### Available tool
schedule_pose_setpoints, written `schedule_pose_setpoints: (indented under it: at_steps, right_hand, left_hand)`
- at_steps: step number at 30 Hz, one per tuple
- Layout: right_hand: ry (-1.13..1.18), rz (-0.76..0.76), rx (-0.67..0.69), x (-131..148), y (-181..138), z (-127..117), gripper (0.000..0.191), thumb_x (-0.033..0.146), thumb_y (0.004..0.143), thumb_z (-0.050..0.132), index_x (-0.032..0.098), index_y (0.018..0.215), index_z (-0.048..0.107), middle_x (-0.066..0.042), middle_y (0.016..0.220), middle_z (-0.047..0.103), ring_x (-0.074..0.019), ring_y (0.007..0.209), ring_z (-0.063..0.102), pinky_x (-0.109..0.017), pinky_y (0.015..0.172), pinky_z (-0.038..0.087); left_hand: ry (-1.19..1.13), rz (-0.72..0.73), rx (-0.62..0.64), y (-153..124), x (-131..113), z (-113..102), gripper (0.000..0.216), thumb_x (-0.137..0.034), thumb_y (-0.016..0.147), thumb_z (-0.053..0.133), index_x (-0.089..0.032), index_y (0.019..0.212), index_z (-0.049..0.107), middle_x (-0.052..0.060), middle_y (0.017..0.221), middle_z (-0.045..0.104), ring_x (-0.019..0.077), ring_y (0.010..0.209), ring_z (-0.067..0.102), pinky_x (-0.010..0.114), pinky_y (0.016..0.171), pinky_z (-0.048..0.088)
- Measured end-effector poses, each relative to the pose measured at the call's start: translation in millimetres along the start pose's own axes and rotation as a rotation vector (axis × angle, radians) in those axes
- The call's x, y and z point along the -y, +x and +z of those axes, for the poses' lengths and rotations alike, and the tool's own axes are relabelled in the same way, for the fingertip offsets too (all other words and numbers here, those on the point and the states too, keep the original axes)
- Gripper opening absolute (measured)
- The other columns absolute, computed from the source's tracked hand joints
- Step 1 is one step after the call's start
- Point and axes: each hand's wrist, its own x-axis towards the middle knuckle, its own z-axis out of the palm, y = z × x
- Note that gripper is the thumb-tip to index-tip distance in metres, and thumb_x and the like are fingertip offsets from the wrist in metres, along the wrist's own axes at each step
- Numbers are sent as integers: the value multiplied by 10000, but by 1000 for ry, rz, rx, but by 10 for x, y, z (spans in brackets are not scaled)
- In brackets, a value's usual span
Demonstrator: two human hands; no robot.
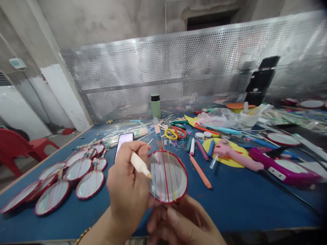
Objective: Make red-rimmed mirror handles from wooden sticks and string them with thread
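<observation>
My left hand point(129, 187) is closed around a cream-coloured marker point(139, 164), its tip pointing at the left part of a round disc. This disc point(170, 177) has a pale face, a red rim and red, yellow and light blue lines running across it. Its lower edge is held by my right hand point(186, 223), the thumb and fingers pressed together there. A flat stick point(158, 132) extends from the disc's far edge. Behind my left hand, a phone point(125, 139) lies partly covered. An orange marker point(200, 172) rests to the right of the disc.
Several similar red-rimmed discs point(89, 183) lie at the left. Behind are a green bottle point(155, 106), yellow-handled scissors point(170, 134) and loose sticks. A pink glue gun point(236, 156), a purple device point(283, 166) and a white cup point(248, 119) are at the right. A perforated metal panel point(163, 75) backs the table.
</observation>
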Motion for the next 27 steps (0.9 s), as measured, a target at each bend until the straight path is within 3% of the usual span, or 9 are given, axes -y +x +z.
schedule_pose_setpoints:
  at_steps: [3, 7, 11, 21, 27]
  right_hand:
    - [178, -19, -46, -33, 99, 44, 352, 435, 731, 793, 165, 936, 695, -44, 745, 681, -157, 649, 645, -315, 656, 509]
    - [162, -43, -176, -36, 115, 19, 304, 363, 684, 844, 154, 859, 711, -48, 726, 692, -150, 619, 636, -309, 644, 507]
    - [227, 10, -163, -19, 101, -5, 291, 318, 685, 850, 138, 874, 721, -53, 716, 694, -134, 614, 635, -273, 625, 504]
    - [318, -37, -112, -73, 107, -26, 217, 297, 714, 830, 152, 832, 720, -27, 684, 649, -109, 578, 576, -247, 578, 478]
    - [324, -24, -116, -48, 90, -4, 215, 308, 715, 827, 145, 794, 711, -17, 648, 615, -97, 549, 533, -243, 565, 449]
  left_hand:
    - [6, 31, 14, -24, -16, 28, 105, -177, 940, 499, -234, 893, 574, -79, 639, 621, 67, 469, 542, 155, 442, 426]
    - [32, 57, 40, -82, 100, 101, 90, -158, 925, 524, -226, 892, 573, -87, 632, 607, 53, 477, 533, 135, 450, 410]
    - [20, 59, 54, -115, 162, 121, 92, -149, 923, 517, -228, 911, 564, -99, 601, 604, 45, 452, 535, 122, 436, 396]
    - [0, -24, 128, -142, 127, 133, 117, -197, 932, 480, -219, 860, 569, -70, 576, 628, 75, 433, 571, 155, 396, 402]
    - [20, 36, 124, -136, 130, 144, 133, -181, 935, 468, -224, 851, 561, -78, 580, 626, 66, 430, 562, 145, 411, 401]
